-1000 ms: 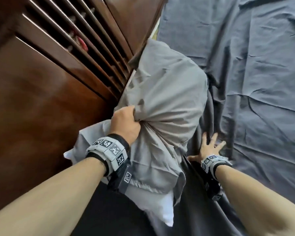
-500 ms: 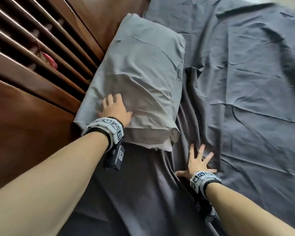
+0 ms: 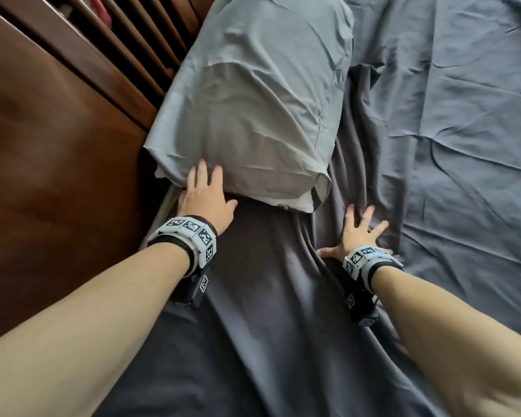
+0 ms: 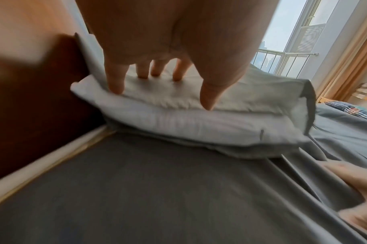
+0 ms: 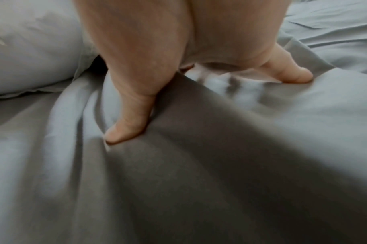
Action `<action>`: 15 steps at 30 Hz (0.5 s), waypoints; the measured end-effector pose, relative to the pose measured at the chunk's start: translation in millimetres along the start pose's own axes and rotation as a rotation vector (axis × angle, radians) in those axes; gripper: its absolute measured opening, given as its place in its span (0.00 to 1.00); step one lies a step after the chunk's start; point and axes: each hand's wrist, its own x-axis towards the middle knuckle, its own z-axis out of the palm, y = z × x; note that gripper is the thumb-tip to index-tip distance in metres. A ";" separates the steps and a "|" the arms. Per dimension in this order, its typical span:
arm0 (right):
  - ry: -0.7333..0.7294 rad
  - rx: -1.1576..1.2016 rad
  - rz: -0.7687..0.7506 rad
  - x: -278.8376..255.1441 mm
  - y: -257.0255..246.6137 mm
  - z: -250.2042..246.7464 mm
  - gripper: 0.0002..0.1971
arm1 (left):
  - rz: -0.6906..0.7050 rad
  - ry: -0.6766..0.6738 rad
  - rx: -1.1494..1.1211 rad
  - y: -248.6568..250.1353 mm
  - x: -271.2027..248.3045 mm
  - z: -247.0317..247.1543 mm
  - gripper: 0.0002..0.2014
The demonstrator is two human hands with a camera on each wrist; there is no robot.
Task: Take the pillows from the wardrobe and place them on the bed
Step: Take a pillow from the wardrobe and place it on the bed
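pillow (image 3: 253,109) now flat on bed (image 3: 433,145) by wardrobe (image 3: 57,130), was bunched | left hand (image 3: 205,200) let go, fingers straight on its near edge | right hand (image 3: 358,236) spread on sheet | one pillow placed

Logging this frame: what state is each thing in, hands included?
pillow: lying flat on the bed beside the wardrobe, white inner showing at the case's open end.
bed sheet: wrinkled, bunched near the right hand.
left hand: open, fingertips touching the pillow's near end.
right hand: open, fingers spread, pressing on the sheet.
wardrobe: slatted front; open or closed unclear.
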 end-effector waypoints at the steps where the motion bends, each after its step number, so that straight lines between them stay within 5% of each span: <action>1: 0.021 -0.005 -0.003 0.3 1.9 2.0 0.74 | -0.020 -0.056 0.000 -6.4 -15.2 12.2 0.34; 6: 0.105 -0.001 0.004 -14.9 6.7 12.3 0.65 | -0.107 -0.325 0.037 -46.3 -110.2 60.9 0.28; 10: 0.089 -0.042 -0.020 -72.1 6.3 39.0 0.52 | -0.117 -0.353 0.052 -73.0 -185.7 65.5 0.25; 15: -0.046 0.032 -0.166 -191.9 10.4 50.1 0.31 | -0.136 -0.310 -0.041 -81.0 -269.0 8.5 0.17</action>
